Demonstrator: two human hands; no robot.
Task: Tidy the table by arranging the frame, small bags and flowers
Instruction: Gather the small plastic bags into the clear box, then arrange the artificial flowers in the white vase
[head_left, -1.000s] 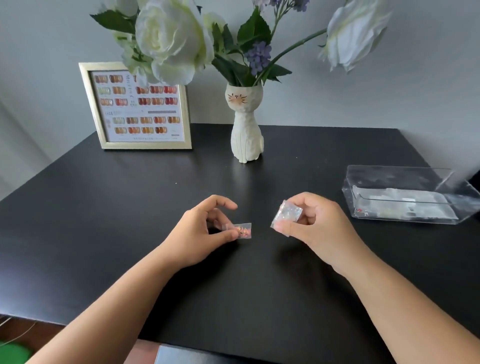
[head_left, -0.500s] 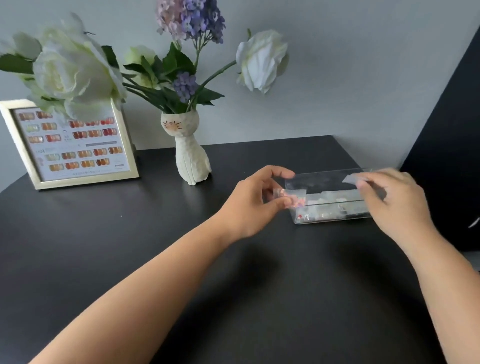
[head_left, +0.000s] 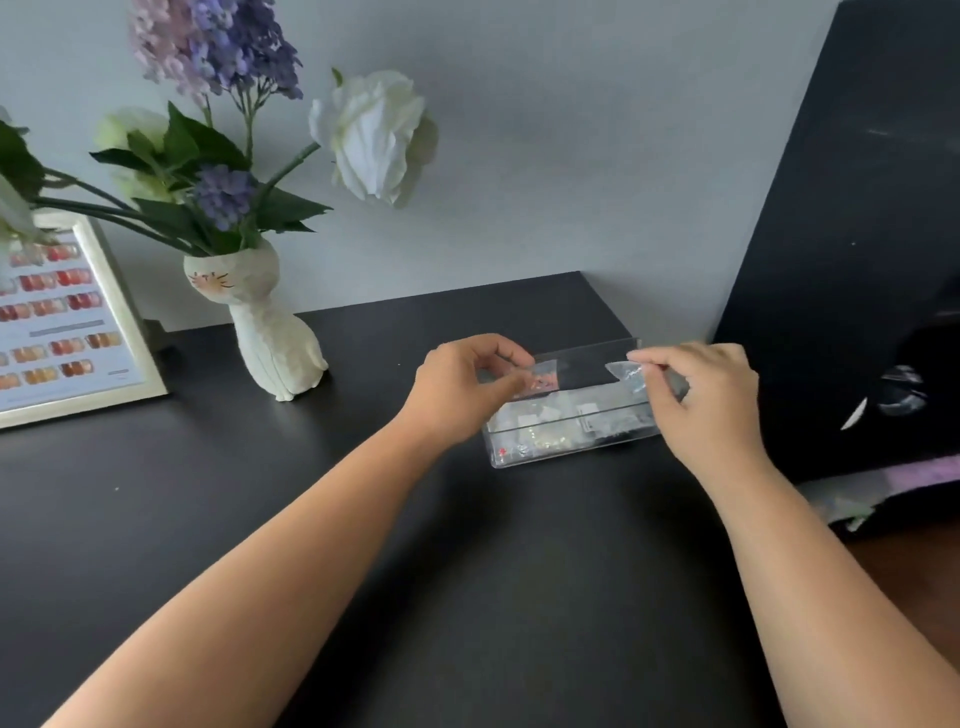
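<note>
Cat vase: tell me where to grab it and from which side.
Grip the cat vase around its narrow neck just below the head, coming from the right front. The flowers spread above and leftward, and the frame stands close on its left.

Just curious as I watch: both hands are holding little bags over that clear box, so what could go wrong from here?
The left hand pinches its small bag right at the end wall of the clear box, so a careless release might drop it onto the table outside. The box looks light and sits close to the table's right edge; a nudge from the right hand, holding another bag, could shift it.
</note>
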